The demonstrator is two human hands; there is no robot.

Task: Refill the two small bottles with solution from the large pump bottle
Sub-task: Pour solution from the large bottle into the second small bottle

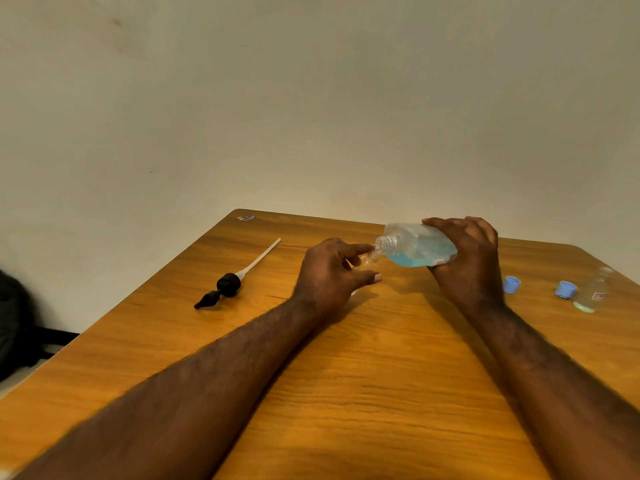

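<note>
My right hand (467, 258) grips the large clear bottle (415, 245), which holds blue solution and is tipped on its side with its open neck pointing left. My left hand (332, 271) holds a small clear bottle (370, 258) between curled fingers and thumb, its mouth right under the large bottle's neck; most of the small bottle is hidden by my fingers. A second small bottle (594, 291) stands uncapped at the table's right edge. The black pump head with its white tube (232, 282) lies on the table to the left.
Two light blue caps (511, 284) (565, 289) lie on the wooden table (346, 375) to the right of my right hand. A small sticker (246, 218) marks the far left corner. A dark bag (14, 317) sits on the floor at left.
</note>
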